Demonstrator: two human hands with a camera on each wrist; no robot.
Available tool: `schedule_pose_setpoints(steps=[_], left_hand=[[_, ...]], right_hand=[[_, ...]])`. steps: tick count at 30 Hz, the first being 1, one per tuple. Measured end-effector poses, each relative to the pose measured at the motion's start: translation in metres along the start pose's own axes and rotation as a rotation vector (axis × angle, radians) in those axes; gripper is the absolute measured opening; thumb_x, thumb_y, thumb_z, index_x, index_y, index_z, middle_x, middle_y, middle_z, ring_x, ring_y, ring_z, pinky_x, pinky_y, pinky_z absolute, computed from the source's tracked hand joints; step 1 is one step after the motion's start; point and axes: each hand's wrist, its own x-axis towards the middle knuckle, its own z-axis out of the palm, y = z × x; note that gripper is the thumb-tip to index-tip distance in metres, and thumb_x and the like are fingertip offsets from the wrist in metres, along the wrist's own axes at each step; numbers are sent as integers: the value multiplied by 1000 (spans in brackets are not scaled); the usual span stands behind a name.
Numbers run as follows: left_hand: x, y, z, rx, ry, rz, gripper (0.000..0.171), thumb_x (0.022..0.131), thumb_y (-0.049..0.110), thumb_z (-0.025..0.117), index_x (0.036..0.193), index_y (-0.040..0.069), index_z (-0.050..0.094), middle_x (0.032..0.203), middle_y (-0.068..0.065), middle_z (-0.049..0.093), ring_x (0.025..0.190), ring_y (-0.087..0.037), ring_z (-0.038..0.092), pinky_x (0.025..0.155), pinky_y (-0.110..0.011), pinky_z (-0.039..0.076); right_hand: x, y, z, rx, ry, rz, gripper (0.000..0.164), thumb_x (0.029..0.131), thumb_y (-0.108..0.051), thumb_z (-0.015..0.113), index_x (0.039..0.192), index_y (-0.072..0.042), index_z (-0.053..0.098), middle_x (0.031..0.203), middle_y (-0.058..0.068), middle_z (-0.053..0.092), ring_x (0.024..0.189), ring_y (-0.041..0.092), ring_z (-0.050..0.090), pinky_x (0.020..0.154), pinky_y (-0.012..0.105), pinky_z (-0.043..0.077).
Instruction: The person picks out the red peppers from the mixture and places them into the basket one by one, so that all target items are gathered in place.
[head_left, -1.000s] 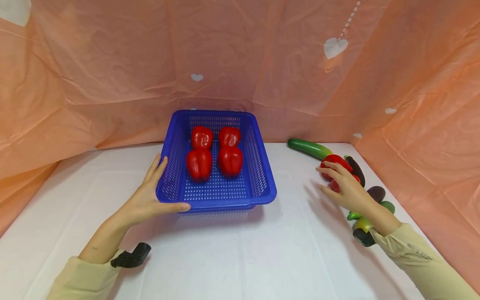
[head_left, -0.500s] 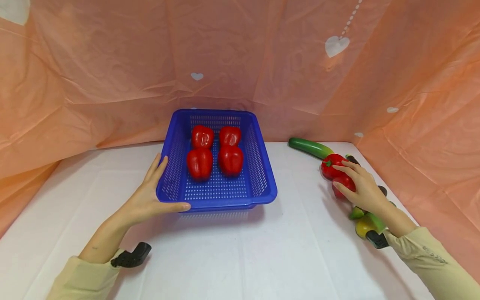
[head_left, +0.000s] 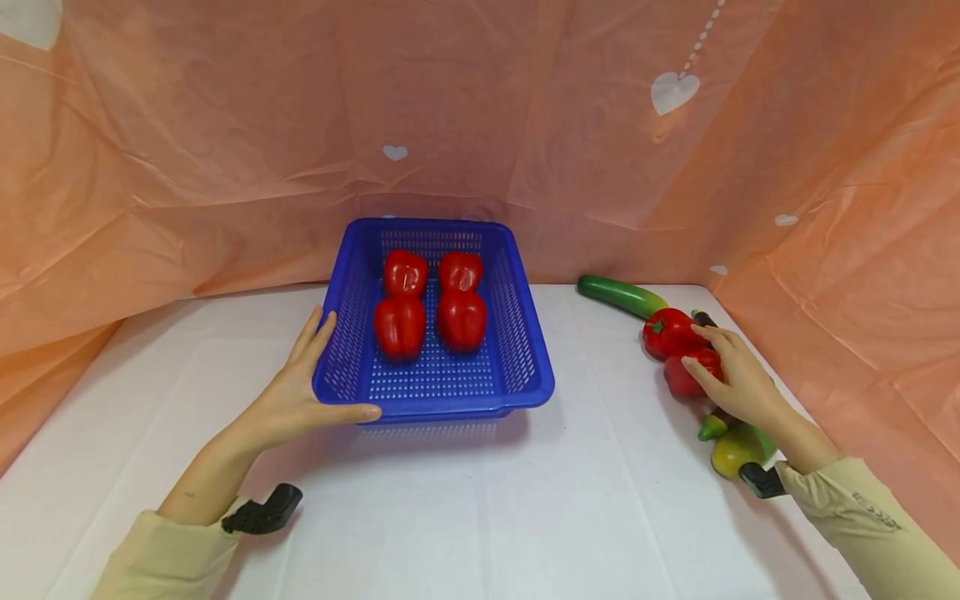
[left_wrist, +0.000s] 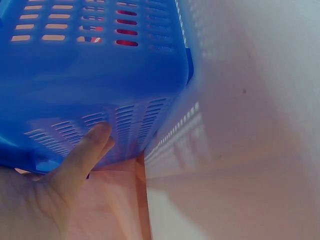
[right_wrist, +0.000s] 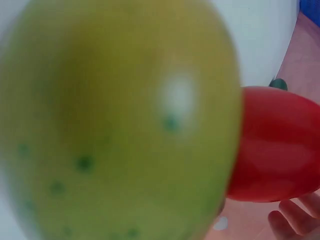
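A blue perforated plastic basket [head_left: 431, 407] stands on the table with several red bell peppers [head_left: 399, 327] inside. My left hand [head_left: 296, 400] spreads round its front left corner, thumb along the front rim and fingers at the left side; the left wrist view shows fingers [left_wrist: 87, 150] against the slotted wall. On the right, my right hand [head_left: 738, 379] is over a red bell pepper [head_left: 681, 379], thumb on the near side and fingers behind. In the right wrist view, fingertips [right_wrist: 292, 215] show beside this red pepper [right_wrist: 275, 150]. Another red bell pepper [head_left: 667, 332] lies just behind it.
A green cucumber-shaped vegetable [head_left: 618, 294] lies at the back right. Near my right wrist are a yellow-green fruit [head_left: 735, 454] and a green-tipped vegetable [head_left: 712, 427]; a dark vegetable [head_left: 703, 318] is partly hidden. An orange cloth [head_left: 450, 108] hangs behind the white table [head_left: 480, 517].
My right hand has moved right and slightly down from over the two red peppers, uncovering more of both. The left hand and the basket have stayed in place.
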Motion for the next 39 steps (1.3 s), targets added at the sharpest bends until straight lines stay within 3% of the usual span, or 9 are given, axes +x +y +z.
schedule_pose_setpoints(steps=[7,12,16,20,23,27,39], left_hand=[[0,0,0,1,0,-1,126,69,38,84,155,18,-5,161,-3,-18,144,-48,1,104,-75,15],[0,-1,0,8,2,1,126,69,39,84,155,18,-5,161,-3,-18,144,-49,1,104,-75,16],[0,-1,0,10,3,1,126,69,39,84,155,18,-5,161,-3,-18,144,-49,1,104,-74,15],[0,-1,0,15,8,3,126,69,39,84,155,18,-5,161,-3,-18,144,-48,1,105,-74,16],[0,-1,0,20,11,5,126,69,39,84,155,18,-5,161,-4,-18,144,-48,1,104,-74,16],[0,-1,0,20,11,5,126,69,39,84,155,18,-5,161,-4,-18,144,-48,1,104,-75,16],[-1,0,0,23,-3,-6,126,69,40,83,155,19,-6,160,-4,-19,144,-50,1,103,-75,17]], right_hand=[[-2,8,-1,27,-8,70,69,95,-30,58,145,6,28,136,37,34,121,53,34,91,72,37],[0,16,-2,64,-36,99,74,95,-35,56,142,14,28,133,37,40,117,51,39,94,70,37],[-1,21,-3,117,-95,132,77,95,-38,54,142,16,27,129,34,45,111,45,43,94,65,41],[-3,20,-2,125,-172,187,82,94,-44,54,146,11,21,136,34,36,119,49,37,94,68,39],[-5,16,0,118,-182,187,83,94,-45,55,148,7,20,137,34,33,121,50,35,92,67,42],[-4,13,3,146,-175,123,80,93,-37,59,149,5,20,136,32,37,118,48,40,88,63,48],[-10,2,10,119,-212,71,80,91,-39,61,153,-11,19,143,32,27,123,53,34,85,64,49]])
